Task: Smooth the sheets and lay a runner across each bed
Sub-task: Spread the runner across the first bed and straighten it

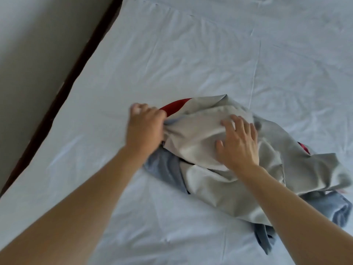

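Crumpled grey runner (200, 138) with red lining showing, heaped mid-bed on the creased white sheet (210, 60), over a blue towel (164, 169). Left hand (145, 129) clutching the runner's left edge, grip curled round the cloth. Right hand (238, 142) flat on top, grip spread. Dark bed frame (63, 88) along the left, against the wall (34, 44).

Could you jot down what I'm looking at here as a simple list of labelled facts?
Place: bed with a creased white sheet
Pile: crumpled grey cloth with red fabric showing beneath, lying over a blue towel
Left hand: gripping the grey cloth's edge
Right hand: fingers spread, resting on the cloth
Runner: not yet laid out
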